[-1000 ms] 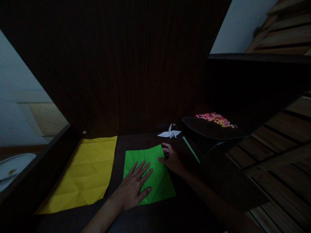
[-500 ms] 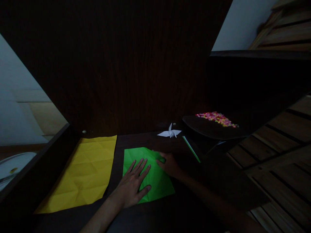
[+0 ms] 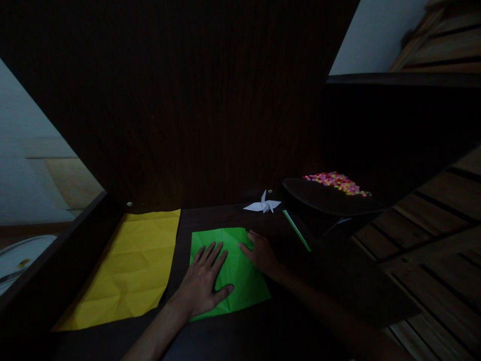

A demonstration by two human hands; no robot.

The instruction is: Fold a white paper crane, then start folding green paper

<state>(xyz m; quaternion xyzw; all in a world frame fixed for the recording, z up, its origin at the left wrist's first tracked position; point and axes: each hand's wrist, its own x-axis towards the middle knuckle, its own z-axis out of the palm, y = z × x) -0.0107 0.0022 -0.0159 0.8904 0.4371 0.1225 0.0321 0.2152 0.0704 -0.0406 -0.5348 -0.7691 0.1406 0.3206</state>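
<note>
A creased sheet of green paper [image 3: 240, 276] lies on the dark wooden surface. Spread flat on its left half is my left hand [image 3: 201, 283], fingers apart, pressing the sheet down. My right hand [image 3: 262, 255] grips the sheet near its far right corner, thumb on top; that corner and the remaining fingers are hidden by the hand. Beyond the sheet stands a folded white paper crane [image 3: 264, 206]. A narrow green-and-white paper strip [image 3: 296, 230] lies to the right of my right hand.
A larger creased yellow sheet [image 3: 131, 265] lies at left beside a low dark side board [image 3: 56, 265]. Pink, red and yellow small pieces [image 3: 338, 183] are heaped on a dark rounded shelf [image 3: 319, 198] at right. A tall dark panel [image 3: 210, 110] rises behind.
The green sheet's far right part, bent up under my right hand before, now lies flatter. My right hand has shifted slightly, its thumb and index finger farther apart. My left hand moved slightly left.
</note>
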